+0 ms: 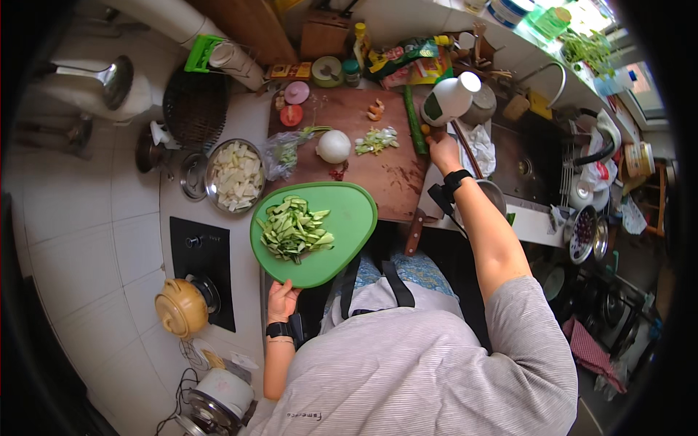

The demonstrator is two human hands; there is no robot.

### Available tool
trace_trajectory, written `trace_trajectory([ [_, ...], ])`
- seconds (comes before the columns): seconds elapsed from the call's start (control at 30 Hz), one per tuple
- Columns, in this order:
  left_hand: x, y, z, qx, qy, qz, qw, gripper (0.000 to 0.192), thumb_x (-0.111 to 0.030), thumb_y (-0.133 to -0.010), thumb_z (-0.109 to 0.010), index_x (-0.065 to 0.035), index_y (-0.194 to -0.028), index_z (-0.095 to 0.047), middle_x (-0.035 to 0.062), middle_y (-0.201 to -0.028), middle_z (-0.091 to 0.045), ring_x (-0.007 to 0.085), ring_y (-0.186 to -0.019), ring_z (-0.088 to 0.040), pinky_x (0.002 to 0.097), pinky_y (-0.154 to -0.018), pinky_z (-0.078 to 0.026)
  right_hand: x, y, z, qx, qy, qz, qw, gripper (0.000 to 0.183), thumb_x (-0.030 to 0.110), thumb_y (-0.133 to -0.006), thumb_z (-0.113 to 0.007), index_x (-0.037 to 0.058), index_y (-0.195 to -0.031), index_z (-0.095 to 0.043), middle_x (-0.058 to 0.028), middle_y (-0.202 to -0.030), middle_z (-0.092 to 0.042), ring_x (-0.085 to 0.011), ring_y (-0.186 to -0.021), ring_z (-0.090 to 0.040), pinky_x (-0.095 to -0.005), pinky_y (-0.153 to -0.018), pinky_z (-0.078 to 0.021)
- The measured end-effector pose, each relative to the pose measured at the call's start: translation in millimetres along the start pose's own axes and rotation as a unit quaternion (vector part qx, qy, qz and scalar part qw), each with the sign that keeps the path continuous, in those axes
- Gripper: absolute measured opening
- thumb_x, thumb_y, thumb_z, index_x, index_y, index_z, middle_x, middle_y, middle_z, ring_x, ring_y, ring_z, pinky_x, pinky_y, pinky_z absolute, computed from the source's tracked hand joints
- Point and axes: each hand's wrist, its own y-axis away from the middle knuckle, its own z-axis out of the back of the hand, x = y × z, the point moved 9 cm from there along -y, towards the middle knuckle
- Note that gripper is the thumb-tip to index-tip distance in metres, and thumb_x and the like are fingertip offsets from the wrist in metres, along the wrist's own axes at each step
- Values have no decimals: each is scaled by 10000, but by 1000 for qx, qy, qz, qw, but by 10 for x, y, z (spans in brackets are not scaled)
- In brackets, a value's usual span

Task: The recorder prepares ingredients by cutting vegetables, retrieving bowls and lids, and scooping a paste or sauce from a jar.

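My left hand (283,300) grips the lower edge of a green cutting board (351,218), on which sliced cucumber (294,229) is heaped towards the left. My right hand (443,148) reaches beside a whole cucumber (414,120) at the right edge of the wooden cutting board (381,185); whether its fingers hold anything is hard to tell. A small orange-yellow thing (425,129) lies just above those fingers. The wooden board bears a peeled white onion (333,146), chopped pale green vegetable (376,140), a halved tomato (291,115) and a plastic bag of greens (286,152).
A cleaver's wooden handle (415,233) juts over the counter's front edge. A metal bowl of cut white pieces (236,175) stands left, above the black cooktop (204,245). At the right are a white plastic jug (448,101), chopsticks (468,150) and a sink (526,158).
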Motion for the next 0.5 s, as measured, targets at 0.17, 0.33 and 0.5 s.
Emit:
trace_trajectory([
  [0.17, 72, 147, 23, -47, 37, -30, 998, 330, -68, -966, -590, -65, -1293, -544, 101, -1248, -621, 249, -1110, -618, 406, -941, -528, 8, -157, -249, 19, 4, 8, 1000, 338, 242, -810, -642, -38, -995, -682, -284, -952, -687, -447, -950, -651, -496, -871, -516],
  [0.33, 8, 22, -142, -42, 48, -50, 997, 332, -75, -967, -591, -79, -1296, -549, 85, -1256, -617, 244, -1130, -607, 403, -955, -520, -244, -220, -111, -43, -34, 2, 998, 294, 233, -835, -711, -37, -941, -661, -156, -726, -692, -266, -609, -684, -381, -591, -549],
  [0.5, -123, -117, -222, -42, 62, -76, 994, 347, -80, -967, -593, -78, -1309, -536, 85, -1269, -608, 242, -1143, -600, 406, -961, -520, 110, 487, 183, 48, -307, -37, 950, 266, 158, -894, -699, -11, -1050, -567, -64, -870, -619, -129, -702, -620, -263, -533, -538],
])
